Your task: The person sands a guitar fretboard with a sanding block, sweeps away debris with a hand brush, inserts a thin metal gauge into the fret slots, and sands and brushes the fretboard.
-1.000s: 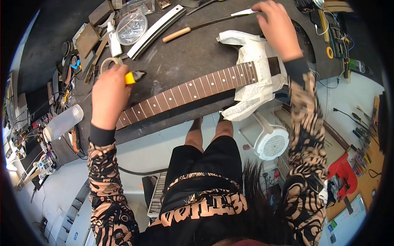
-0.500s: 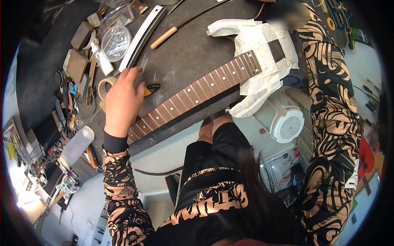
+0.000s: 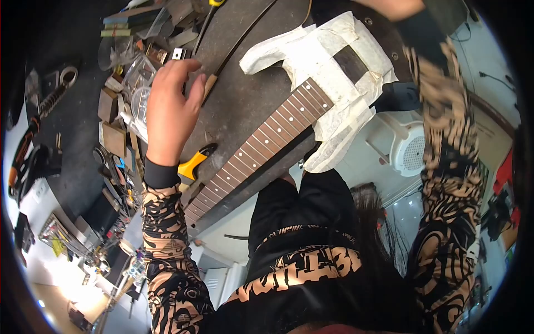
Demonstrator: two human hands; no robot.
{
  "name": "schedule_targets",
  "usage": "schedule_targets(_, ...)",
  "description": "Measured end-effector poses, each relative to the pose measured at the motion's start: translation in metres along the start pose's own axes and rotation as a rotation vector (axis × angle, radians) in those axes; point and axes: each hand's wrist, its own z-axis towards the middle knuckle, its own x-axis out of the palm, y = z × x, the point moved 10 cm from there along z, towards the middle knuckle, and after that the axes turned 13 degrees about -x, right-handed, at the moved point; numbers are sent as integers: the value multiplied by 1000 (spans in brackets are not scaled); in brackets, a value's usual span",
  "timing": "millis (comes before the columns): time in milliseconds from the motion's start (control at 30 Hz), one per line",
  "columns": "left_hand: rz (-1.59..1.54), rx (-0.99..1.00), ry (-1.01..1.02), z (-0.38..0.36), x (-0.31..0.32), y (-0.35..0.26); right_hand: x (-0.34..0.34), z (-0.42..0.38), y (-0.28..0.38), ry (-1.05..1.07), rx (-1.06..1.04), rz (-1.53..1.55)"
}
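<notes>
While the left hand (image 3: 173, 106), thumb parted from curled fingers, is over a straightedge (image 3: 178, 54) — finger state of the right hand (image 3: 397, 6) I cannot tell — a taped electric guitar (image 3: 303, 108) lies near right on the workbench (image 3: 236, 106).

The top edge crops the right hand (image 3: 394, 6) (its grip hidden).

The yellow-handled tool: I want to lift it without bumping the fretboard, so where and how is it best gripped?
Probably by its yellow handle, from above on the side away from the fretboard: its dark end points forward, and the fretboard lies close opposite.
</notes>
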Motion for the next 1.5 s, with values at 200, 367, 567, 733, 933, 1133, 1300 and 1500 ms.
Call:
schedule_targets(200,-661,212,5,40,-25,-53,-36,-113,110,-227,561,41)
schedule_targets(367,-497,838,142,27,-12,-153,-10,-179,183,-500,724,-98)
schedule_targets(567,-250,1038,272,-9,34,-194,24,-191,215,-598,820,-132)
schedule_targets(733,-176,1090,286,-12,53,-189,30,-192,216,-578,836,-161)
schedule_targets(933,-214,1013,317,-9,66,-180,35,-193,215,-549,852,-209)
schedule_targets(1133,-168,1043,341,-7,69,-183,35,-191,216,-509,849,-269)
schedule_targets(1300,-181,1090,283,-9,71,-184,36,-191,215,-518,854,-294)
schedule_targets(1500,-167,1143,229,-13,69,-183,37,-189,217,-497,825,-329)
